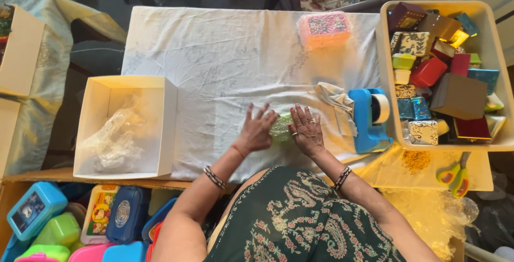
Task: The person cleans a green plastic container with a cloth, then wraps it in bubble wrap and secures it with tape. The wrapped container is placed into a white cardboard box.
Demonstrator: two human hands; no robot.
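One small green box [280, 128], wrapped in clear film, lies on the white cloth [225, 58] that covers the table, and both hands flank it: the left hand [256, 131] lies flat with fingers spread against its left side, the right hand [307, 131] lies flat against its right side, neither one clenched, both pressing rather than gripping. Each wrist wears a bangle, two in all. Just right of the green box sits a crumpled scrap of white cloth [337, 104], and beyond that one blue tape dispenser [369, 120] holding a single roll. Farther right of the green box stands one cream bin [495, 69] crowded with many small gift boxes in red, brown, teal and patterned paper, too heaped to count. Below that bin lies one pair of scissors [455, 176] with green and yellow handles. Up and to the right of the green box rests one pink wrapped box [324, 28]. Left of the green box is one open white carton [126, 127] with crumpled clear film inside. Below the carton, several bright plastic lunch boxes [64, 224] fill a cardboard tray. Dark floor and draped fabric edge the table.
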